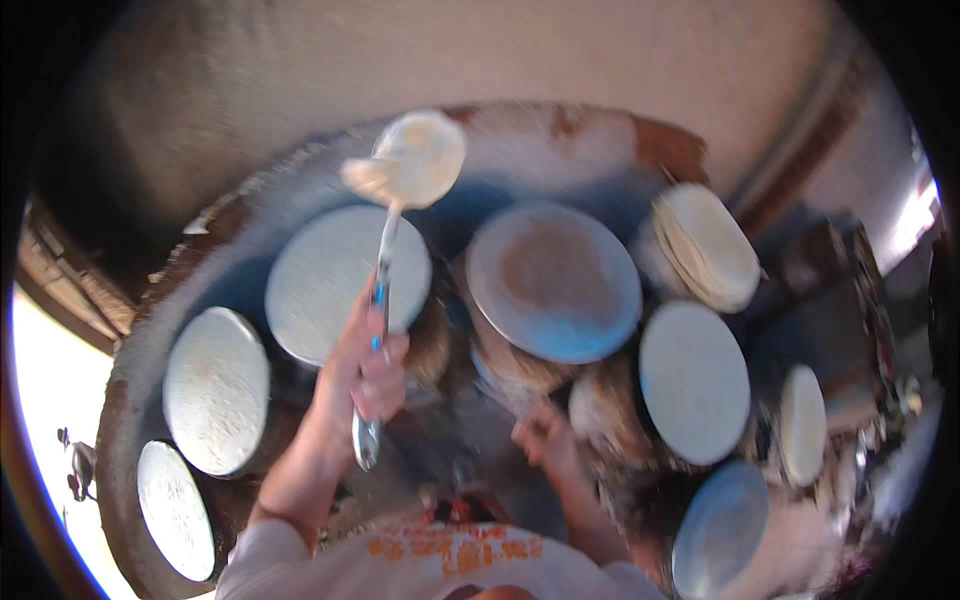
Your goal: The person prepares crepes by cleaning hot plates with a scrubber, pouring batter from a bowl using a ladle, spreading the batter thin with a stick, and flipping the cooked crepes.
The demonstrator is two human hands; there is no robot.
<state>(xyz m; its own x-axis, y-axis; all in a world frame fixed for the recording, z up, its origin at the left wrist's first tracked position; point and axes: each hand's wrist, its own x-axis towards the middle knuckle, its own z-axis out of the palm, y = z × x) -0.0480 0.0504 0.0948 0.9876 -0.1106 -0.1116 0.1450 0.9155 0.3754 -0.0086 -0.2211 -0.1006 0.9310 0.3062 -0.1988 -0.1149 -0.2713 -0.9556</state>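
Observation:
My left hand (365, 370) is closed round the metal handle of a ladle (390, 235) and holds it up. Pale batter (425, 155) covers the ladle's round head, and a blurred lobe of it sticks out at the left. Beneath the ladle is a round griddle (310, 290) coated with a pale layer. To its right, another griddle (555, 285) shows a bare surface with a brownish middle. My right hand (548, 435) is low, just below that bare griddle, its fingers curled and slightly blurred, with nothing visible in them.
Two pale-coated griddles, one upper (215, 390) and one lower (176, 510), stand at left. At right are a pale-topped griddle (695, 385) and a bluish bare one (720, 530). Pale flatbreads are stacked at back right (705, 245); another pale stack (803, 425) stands farther right. A curved ledge (590, 130) runs behind.

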